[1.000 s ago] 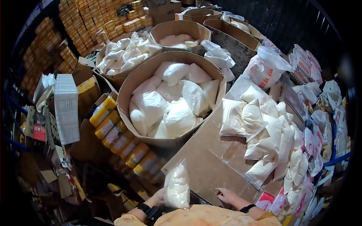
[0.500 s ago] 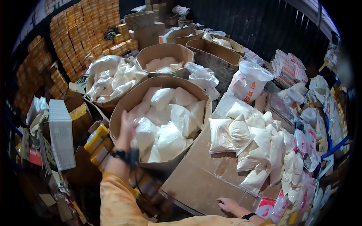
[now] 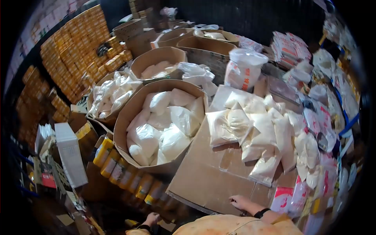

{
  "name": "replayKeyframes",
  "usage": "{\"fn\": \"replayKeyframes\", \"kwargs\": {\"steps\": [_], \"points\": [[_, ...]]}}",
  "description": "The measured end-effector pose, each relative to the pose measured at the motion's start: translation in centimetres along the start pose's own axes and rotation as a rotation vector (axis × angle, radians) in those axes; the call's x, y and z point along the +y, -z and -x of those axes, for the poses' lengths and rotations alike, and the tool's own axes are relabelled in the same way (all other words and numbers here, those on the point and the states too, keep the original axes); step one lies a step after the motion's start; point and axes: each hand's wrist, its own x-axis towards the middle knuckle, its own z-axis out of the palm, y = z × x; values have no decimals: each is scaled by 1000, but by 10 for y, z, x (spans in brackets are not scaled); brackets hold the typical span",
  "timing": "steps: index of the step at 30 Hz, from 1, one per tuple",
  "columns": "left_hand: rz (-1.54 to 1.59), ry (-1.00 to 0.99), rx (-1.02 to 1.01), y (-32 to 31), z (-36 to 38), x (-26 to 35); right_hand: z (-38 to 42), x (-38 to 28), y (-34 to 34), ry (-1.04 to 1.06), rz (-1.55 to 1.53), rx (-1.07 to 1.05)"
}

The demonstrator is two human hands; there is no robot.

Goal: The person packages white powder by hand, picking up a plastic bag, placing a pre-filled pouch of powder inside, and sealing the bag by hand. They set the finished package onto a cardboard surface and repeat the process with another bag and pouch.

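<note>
My left hand (image 3: 152, 218) is low in front of my body, its fingers curled in and nothing visible in them. Beyond it stands a large round cardboard bin (image 3: 121, 131) filled with clear plastic bags of white powder (image 3: 160, 129). My right hand (image 3: 239, 203) rests at the near edge of a cardboard-covered surface (image 3: 203, 172), fingers slightly apart and holding nothing. Farther up that surface lies a pile of bags of cream-coloured powder (image 3: 260, 135), apart from my right hand. Pink-and-white printed packets (image 3: 282, 199) lie to the right of my right wrist.
Behind are another bin of bags (image 3: 113, 96), further open cartons (image 3: 156, 64) and a tall white sack with red print (image 3: 244, 70). Yellow boxes (image 3: 74, 51) are stacked at the back left; yellow packs (image 3: 117, 172) line the near side. White cartons (image 3: 70, 152) stand left.
My left hand has left the inside of the bin and come down towards my body. My right hand stays on the cardboard. The view has shifted slightly.
</note>
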Motion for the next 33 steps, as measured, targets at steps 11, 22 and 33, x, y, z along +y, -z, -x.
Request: {"fn": "replayKeyframes", "kwargs": {"steps": [11,22,33], "points": [[391,-375,-80,-48,55,216,118,61,30,-259,-187,483],[-122,-531,-257,-143,91,318,421,190,69,-1029,-134,1406],[-208,-544,-245,-178,121,346,513,270,-15,-1453,197,1026]]}}
